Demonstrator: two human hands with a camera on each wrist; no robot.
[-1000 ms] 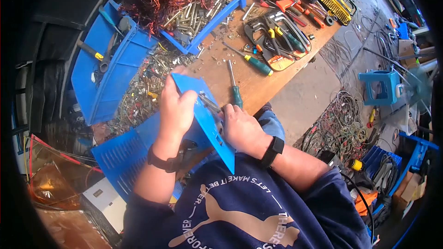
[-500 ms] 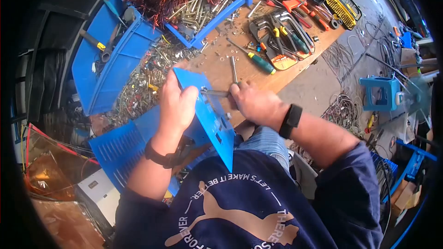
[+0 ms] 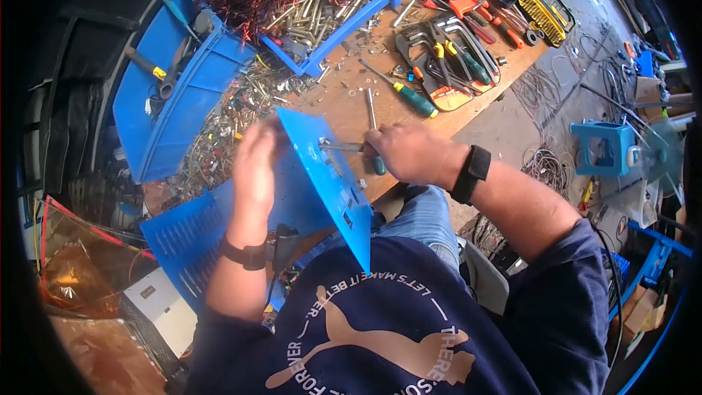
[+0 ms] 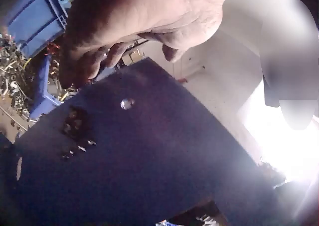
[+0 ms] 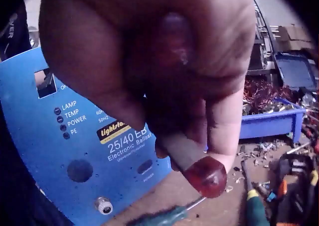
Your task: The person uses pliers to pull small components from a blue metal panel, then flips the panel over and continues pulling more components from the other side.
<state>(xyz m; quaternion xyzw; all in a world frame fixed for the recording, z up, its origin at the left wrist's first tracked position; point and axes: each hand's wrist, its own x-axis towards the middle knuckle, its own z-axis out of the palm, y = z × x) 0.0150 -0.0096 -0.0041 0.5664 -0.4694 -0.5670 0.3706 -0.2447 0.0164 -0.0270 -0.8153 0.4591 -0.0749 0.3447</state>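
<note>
A blue panel (image 3: 327, 184) stands tilted in front of the torso; its printed face with lettering and round holes shows in the right wrist view (image 5: 82, 121), its dark reverse in the left wrist view (image 4: 149, 146). My right hand (image 3: 418, 155) grips a tool (image 3: 342, 147) whose metal end meets the panel near its upper holes. A red handle end (image 5: 207, 177) pokes out below the right hand (image 5: 149, 61). Left of the panel in the head view, my left hand (image 3: 254, 175) is off its edge, fingers loosely extended and holding nothing.
Behind the panel, a screwdriver (image 3: 415, 100), a tool set (image 3: 446, 62) and a blue tray of metal pieces (image 3: 311, 66) are on the wooden table (image 3: 468, 113). A slotted blue sheet (image 3: 183, 243) is at the lower left, a blue bin (image 3: 183, 124) above it.
My left hand has let go of the panel edge and moved left. Since a second ago my right hand has moved up and outward with the tool; the panel stays roughly in place.
</note>
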